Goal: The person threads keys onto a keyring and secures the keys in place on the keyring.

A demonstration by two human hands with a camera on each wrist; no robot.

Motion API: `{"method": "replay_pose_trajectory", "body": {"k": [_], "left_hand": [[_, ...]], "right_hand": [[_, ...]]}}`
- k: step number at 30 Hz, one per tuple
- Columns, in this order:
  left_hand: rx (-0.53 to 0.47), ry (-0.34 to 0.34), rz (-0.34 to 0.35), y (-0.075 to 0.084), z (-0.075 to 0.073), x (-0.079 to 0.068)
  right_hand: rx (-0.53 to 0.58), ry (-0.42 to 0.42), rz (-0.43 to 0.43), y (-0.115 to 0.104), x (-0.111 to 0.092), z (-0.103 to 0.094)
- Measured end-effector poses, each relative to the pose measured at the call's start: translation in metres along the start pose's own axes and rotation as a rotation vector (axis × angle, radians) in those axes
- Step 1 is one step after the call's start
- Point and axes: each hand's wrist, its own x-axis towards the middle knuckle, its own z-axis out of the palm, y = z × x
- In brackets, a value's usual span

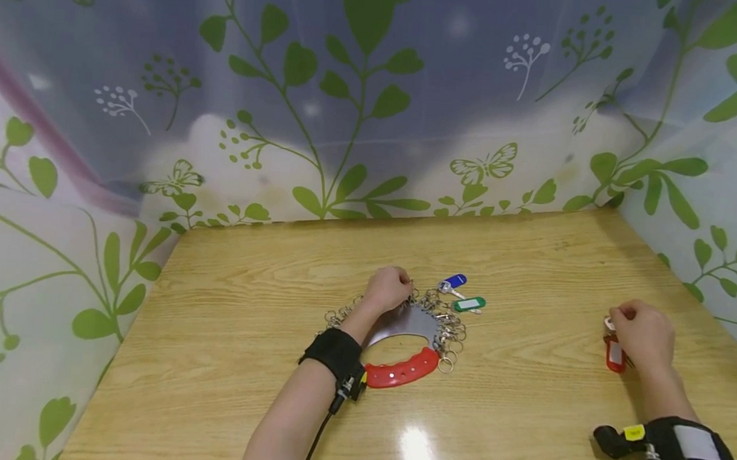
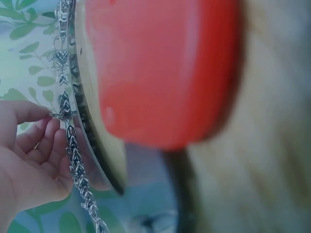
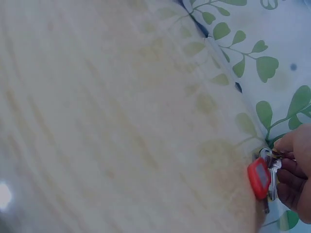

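On the table lies a metal key-holder plate with a red handle and many small rings along its curved edge. My left hand is at the plate's far edge. In the left wrist view its thumb and finger pinch a small metal ring there; the red handle blocks much of that view. Far to the right, my right hand pinches the ring of a key bunch. A red key tag hangs below those fingers, with silver keys beside it in the right wrist view.
A blue key tag and a green key tag, each with a key, lie at the plate's far right. The wooden table meets a leaf-patterned cloth behind and at both sides.
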Motion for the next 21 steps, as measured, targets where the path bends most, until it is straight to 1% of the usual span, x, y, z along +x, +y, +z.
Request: {"method": "replay_pose_trajectory", "body": {"k": [3, 9, 12, 17, 21], "left_hand": [[-0.040, 0.001, -0.009, 0.000, 0.000, 0.000], [-0.080, 0.023, -0.006, 0.001, 0.000, -0.002], [-0.093, 0.033, -0.009, 0.002, 0.000, -0.003], [-0.080, 0.042, -0.030, 0.005, -0.001, -0.004], [-0.066, 0.024, -0.061, 0.006, -0.002, -0.004]], "right_hand": [[0.030, 0.007, 0.008, -0.003, 0.001, -0.002], [0.068, 0.040, -0.024, -0.009, 0.003, -0.005], [0.095, 0.042, -0.017, -0.014, 0.004, -0.008], [0.126, 0.050, -0.004, -0.021, 0.006, -0.013], [0.124, 0.057, -0.012, -0.024, 0.006, -0.014]]}}
